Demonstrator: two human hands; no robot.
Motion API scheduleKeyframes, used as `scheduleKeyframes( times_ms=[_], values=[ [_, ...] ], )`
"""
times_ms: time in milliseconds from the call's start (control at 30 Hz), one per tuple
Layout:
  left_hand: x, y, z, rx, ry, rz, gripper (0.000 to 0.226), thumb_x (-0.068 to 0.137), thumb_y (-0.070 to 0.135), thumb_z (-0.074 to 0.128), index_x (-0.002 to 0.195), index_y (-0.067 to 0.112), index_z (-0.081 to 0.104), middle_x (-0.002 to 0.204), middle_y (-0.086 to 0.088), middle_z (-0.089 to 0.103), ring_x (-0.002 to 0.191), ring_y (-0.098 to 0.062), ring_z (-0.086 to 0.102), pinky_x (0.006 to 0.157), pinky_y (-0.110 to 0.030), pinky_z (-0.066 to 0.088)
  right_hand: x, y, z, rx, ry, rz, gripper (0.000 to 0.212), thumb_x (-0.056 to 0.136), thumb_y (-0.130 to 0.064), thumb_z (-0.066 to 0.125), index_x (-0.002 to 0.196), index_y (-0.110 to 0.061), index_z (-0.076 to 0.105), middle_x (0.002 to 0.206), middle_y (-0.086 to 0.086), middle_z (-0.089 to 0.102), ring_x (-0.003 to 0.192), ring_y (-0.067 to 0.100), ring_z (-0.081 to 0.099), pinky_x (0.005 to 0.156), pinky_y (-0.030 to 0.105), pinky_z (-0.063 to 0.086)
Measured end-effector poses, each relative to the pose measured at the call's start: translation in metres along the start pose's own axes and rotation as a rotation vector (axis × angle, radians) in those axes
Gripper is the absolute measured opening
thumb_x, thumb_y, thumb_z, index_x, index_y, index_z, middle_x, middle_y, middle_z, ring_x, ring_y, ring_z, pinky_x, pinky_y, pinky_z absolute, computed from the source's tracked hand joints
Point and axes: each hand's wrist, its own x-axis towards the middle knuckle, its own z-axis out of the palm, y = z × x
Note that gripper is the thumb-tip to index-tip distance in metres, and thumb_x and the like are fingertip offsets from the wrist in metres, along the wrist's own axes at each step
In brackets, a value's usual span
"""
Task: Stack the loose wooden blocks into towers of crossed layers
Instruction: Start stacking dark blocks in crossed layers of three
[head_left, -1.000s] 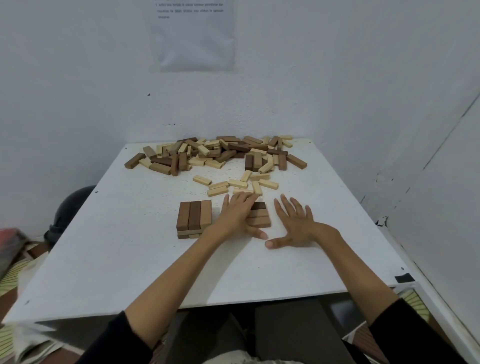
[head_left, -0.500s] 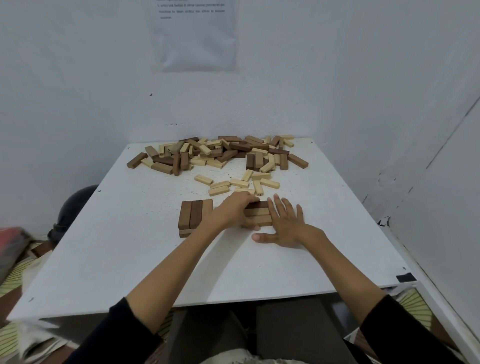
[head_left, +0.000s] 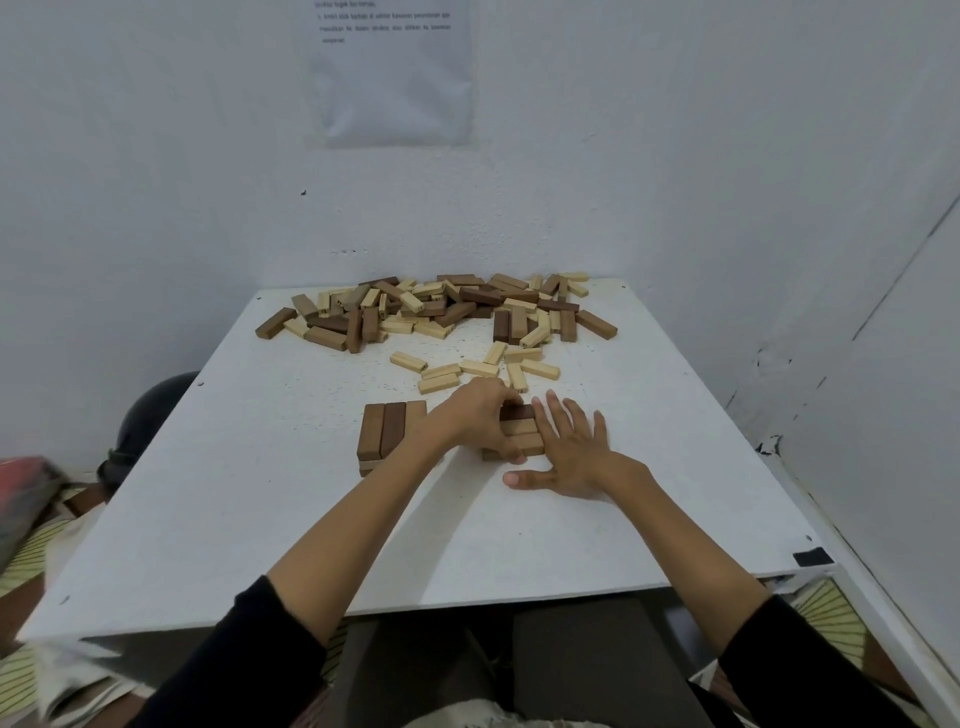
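Two low stacks stand on the white table. The left stack shows two brown blocks and a lighter one on top, over a crossed layer. The right stack has a dark block and tan blocks lying sideways. My left hand curls over the right stack's left side, gripping it with fingers and thumb. My right hand lies flat, its straight fingers pressed against the stack's right end. A heap of loose brown and pale blocks fills the far side, with several pale ones nearer.
White walls close in behind and to the right of the table. A paper sheet hangs on the back wall. A dark round object sits beyond the left edge. A black tape mark is at the near right corner.
My right hand slid left from the bare table until its fingers met the right stack. My left hand's fingers went from spread over the stack to curled around it.
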Motion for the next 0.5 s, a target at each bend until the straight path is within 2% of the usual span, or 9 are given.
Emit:
scheduleKeyframes(
  times_ms=[200, 333, 500],
  values=[
    [-0.002, -0.002, 0.0, -0.036, 0.032, 0.003, 0.064, 0.06, 0.038, 0.084, 0.113, 0.01, 0.06, 0.105, -0.005, 0.063, 0.093, -0.019, 0.057, 0.081, -0.03, 0.048, -0.001, 0.0, 0.002, 0.049, 0.005, -0.011, 0.113, 0.076, -0.077, 0.04, 0.144, -0.015, -0.027, 0.151, 0.007, -0.034, 0.14, 0.026, -0.029, 0.112, 0.054, -0.014],
    [-0.005, 0.0, -0.008, -0.025, 0.038, 0.02, 0.065, 0.059, 0.038, 0.084, 0.113, 0.011, 0.059, 0.104, -0.004, 0.062, 0.092, -0.018, 0.055, 0.08, -0.028, 0.047, -0.003, -0.003, -0.003, 0.092, 0.024, -0.025, 0.115, 0.076, -0.075, 0.044, 0.144, -0.016, -0.028, 0.151, 0.007, -0.033, 0.14, 0.026, -0.028, 0.112, 0.053, -0.014],
    [-0.014, -0.002, -0.033, 0.001, 0.096, 0.054, 0.059, 0.062, 0.03, 0.082, 0.112, 0.009, 0.06, 0.103, -0.006, 0.062, 0.092, -0.02, 0.056, 0.08, -0.031, 0.049, -0.006, -0.017, -0.023, 0.137, 0.06, -0.039, 0.116, 0.077, -0.071, 0.049, 0.144, -0.015, -0.027, 0.152, 0.009, -0.03, 0.14, 0.027, -0.028, 0.112, 0.052, -0.015]
  ],
)
